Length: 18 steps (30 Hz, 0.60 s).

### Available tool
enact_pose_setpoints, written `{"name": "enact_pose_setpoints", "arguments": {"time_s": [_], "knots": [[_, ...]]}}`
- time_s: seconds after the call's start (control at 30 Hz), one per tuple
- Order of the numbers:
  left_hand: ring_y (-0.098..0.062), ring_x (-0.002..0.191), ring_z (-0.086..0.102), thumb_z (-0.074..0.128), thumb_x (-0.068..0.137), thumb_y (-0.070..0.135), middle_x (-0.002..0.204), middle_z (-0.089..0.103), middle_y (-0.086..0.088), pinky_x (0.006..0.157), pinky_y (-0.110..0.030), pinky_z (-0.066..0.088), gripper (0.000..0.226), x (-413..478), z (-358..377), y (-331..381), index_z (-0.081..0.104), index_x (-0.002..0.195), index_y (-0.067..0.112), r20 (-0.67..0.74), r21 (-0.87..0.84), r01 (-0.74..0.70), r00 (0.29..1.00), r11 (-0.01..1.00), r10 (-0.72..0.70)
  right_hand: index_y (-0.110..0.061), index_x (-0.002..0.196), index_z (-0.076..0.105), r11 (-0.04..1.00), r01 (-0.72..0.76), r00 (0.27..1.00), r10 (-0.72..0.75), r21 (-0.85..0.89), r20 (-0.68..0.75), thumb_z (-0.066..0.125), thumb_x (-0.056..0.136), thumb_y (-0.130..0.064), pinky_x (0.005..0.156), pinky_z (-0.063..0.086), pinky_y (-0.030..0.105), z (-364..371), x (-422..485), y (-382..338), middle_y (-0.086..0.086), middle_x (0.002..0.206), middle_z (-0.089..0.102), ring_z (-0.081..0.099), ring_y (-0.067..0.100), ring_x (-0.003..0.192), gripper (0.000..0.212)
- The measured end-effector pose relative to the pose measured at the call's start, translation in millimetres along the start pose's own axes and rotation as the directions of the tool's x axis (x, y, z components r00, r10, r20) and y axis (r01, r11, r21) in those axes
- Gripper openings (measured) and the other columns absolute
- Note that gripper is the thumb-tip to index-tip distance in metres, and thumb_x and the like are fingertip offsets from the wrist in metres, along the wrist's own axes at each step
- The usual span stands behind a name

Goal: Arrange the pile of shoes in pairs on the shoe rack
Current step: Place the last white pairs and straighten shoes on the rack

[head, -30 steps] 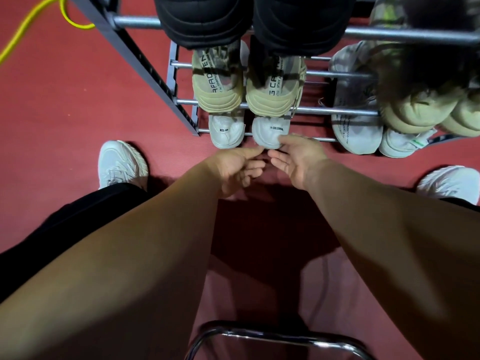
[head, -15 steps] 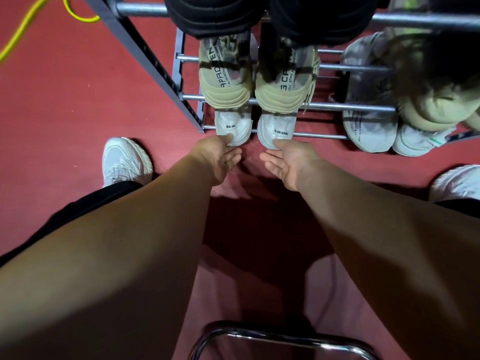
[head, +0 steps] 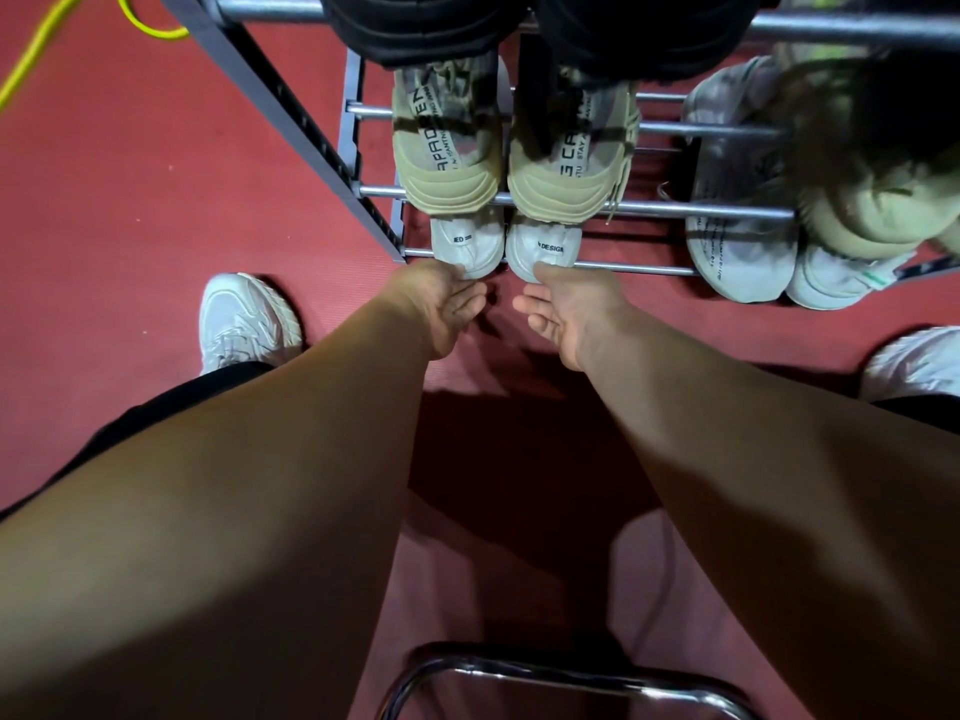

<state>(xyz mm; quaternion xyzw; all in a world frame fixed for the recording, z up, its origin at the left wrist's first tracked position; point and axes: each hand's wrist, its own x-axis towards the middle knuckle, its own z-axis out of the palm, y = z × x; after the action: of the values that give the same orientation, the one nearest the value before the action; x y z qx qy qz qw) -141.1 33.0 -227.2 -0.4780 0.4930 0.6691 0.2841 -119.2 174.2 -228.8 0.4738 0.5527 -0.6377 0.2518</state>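
Left hand and right hand — both open, palms up — touch the toes of two white shoes on the lowest rail of the shoe rack.

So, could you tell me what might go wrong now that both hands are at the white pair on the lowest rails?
1. The white pair juts past the front rail; an uneven push from the left hand or right hand could skew one shoe or tip it onto the floor.
2. The beige pair overhangs directly above, so rising hands may knock it off its rail.
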Motion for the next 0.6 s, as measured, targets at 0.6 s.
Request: {"name": "enact_pose_setpoints", "arguments": {"time_s": [0.6], "knots": [[-0.019, 0.087, 0.071, 0.05, 0.105, 0.009, 0.11, 0.069, -0.015, 0.068, -0.025, 0.062, 0.019, 4.7, -6.6, -10.8, 0.06, 0.119, 0.001, -0.035, -0.153, -0.065, 0.998, 0.986, 0.06, -0.015, 0.139, 0.059, 0.982, -0.065, 0.995, 0.051, 0.175, 0.086, 0.052, 0.108, -0.024, 0.066, 0.061, 0.028, 2.5, 2.6, -0.5, 0.008, 0.132, 0.065, 0.074, 0.016, 0.085, 0.033]]}}
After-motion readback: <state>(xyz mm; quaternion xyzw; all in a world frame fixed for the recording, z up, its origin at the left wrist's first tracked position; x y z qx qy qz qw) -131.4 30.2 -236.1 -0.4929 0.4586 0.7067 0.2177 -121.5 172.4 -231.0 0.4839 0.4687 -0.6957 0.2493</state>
